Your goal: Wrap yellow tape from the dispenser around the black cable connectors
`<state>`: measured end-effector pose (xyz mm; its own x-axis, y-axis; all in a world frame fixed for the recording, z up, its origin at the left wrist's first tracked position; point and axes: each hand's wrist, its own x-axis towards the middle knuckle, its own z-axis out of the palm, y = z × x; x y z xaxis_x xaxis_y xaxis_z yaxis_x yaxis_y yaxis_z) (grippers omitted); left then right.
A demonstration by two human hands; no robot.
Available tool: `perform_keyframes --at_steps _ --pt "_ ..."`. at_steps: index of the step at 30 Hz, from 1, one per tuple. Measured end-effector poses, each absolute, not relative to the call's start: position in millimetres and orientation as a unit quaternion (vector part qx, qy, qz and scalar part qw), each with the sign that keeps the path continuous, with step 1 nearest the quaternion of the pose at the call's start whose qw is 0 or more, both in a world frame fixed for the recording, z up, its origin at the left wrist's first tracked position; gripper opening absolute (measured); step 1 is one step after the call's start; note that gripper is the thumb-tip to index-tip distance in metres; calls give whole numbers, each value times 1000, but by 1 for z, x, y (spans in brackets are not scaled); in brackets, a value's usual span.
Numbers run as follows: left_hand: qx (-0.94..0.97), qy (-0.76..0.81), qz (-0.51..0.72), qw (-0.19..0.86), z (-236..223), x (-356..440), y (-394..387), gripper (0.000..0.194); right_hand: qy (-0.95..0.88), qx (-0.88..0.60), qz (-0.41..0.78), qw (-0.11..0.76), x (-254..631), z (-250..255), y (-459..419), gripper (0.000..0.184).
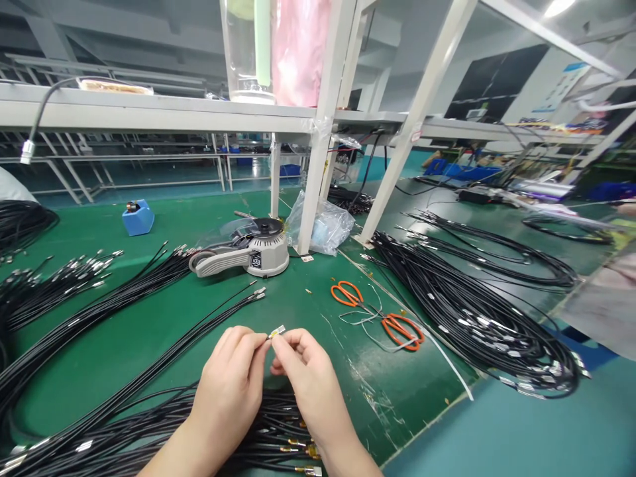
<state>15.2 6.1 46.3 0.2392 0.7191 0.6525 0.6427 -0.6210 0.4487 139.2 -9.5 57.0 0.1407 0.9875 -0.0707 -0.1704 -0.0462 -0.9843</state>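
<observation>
My left hand (229, 371) pinches a black cable just behind its end. At that end a small metal connector (279, 330) with a bit of yellow on it sticks up between my hands. The thumb and fingers of my right hand (307, 368) are closed on this connector. Below my wrists lies a bundle of black cables (149, 424), some with amber-wrapped ends near my right forearm. A few cables with metal tips (256, 295) lie just beyond my left hand.
A grey tape dispenser (265, 255) stands ahead, left of a white shelf post (318, 165). Two orange-handled scissors (402, 331) lie to the right with loose string. Large coiled cable bundles (447, 305) are at the right; more cables (99, 305) and a blue holder (139, 218) are left.
</observation>
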Motion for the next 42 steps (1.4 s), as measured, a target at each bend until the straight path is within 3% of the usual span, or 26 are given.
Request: perform_keyframes --at_steps 16,42 --pt "590 550 374 458 66 18 5 29 -442 -505 469 574 139 55 -15 19" --pt "417 402 402 710 70 15 11 32 -487 -487 430 584 139 47 -13 15"
